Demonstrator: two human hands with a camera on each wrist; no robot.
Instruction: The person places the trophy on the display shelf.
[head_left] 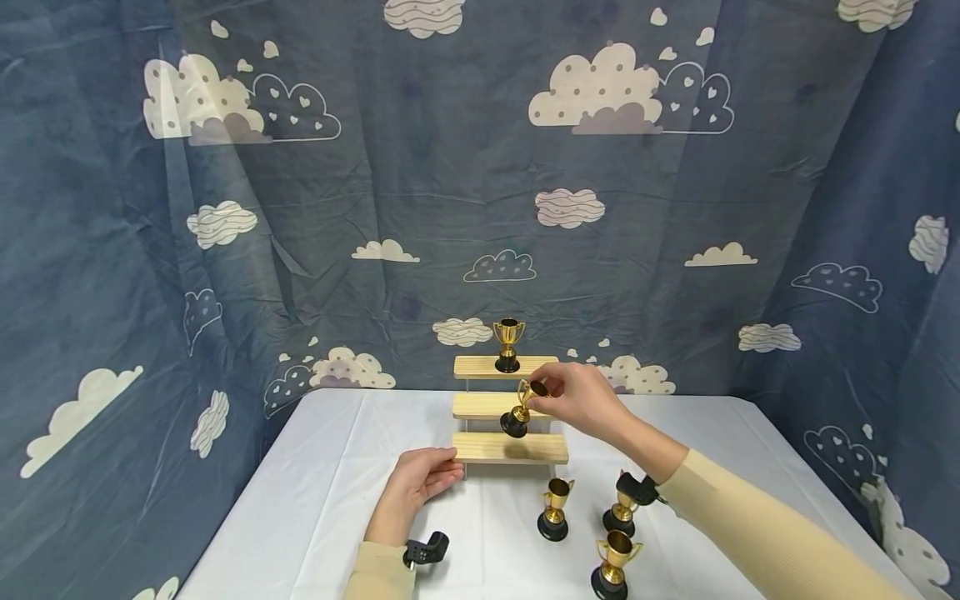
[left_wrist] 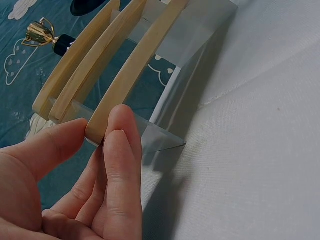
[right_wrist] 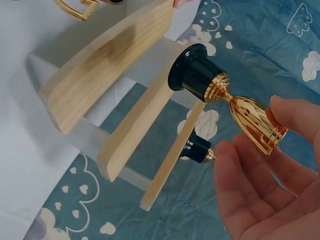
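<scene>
A small three-step wooden shelf (head_left: 480, 450) with clear side supports stands on the white table. My left hand (head_left: 422, 482) pinches the left end of its lowest step between thumb and fingers, close up in the left wrist view. My right hand (head_left: 581, 398) grips a gold trophy cup (right_wrist: 250, 117) by its upper part. That trophy is tilted, its black base (right_wrist: 197, 72) held above the steps and apart from them in the right wrist view. Another gold trophy (head_left: 507, 342) stands upright on the top step.
Three more trophies stand on the table to the front right: one near the shelf (head_left: 555, 508), one partly hidden by the right wrist camera (head_left: 620, 517), and one nearest me (head_left: 617, 567). A blue cloud-patterned cloth (head_left: 450, 167) hangs behind and at both sides.
</scene>
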